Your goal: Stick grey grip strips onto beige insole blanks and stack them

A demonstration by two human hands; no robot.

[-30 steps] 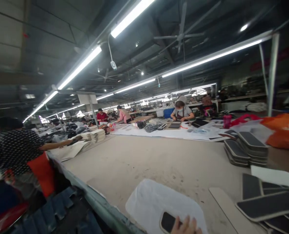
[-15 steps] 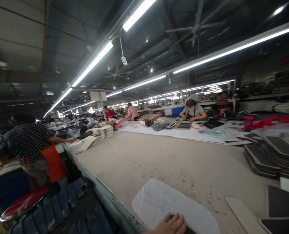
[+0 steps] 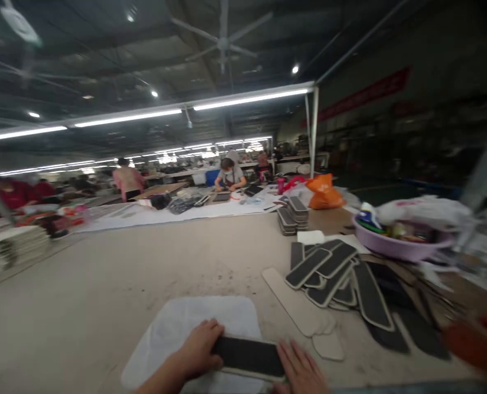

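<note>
A long black pad with a pale edge [image 3: 249, 357] lies across a white cloth [image 3: 178, 331] at the table's near edge. My left hand [image 3: 198, 347] has its fingers curled round the pad's left end. My right hand [image 3: 300, 369] lies with fingers stretched flat against the pad's right end. Both hands touch the pad.
A loose heap of black pads [image 3: 337, 279] and beige strips [image 3: 293, 301] lies right of my hands, with a neat stack [image 3: 293, 215] behind. A purple basin [image 3: 403, 246] and orange bag [image 3: 323, 194] stand at right. Seated people work at the far end [image 3: 229, 175]; board stacks [image 3: 9, 249] are at left.
The view has swung right and down, away from the person at the left. Both my hands have come into view on the black pad; before, only one hand's fingers showed on it.
</note>
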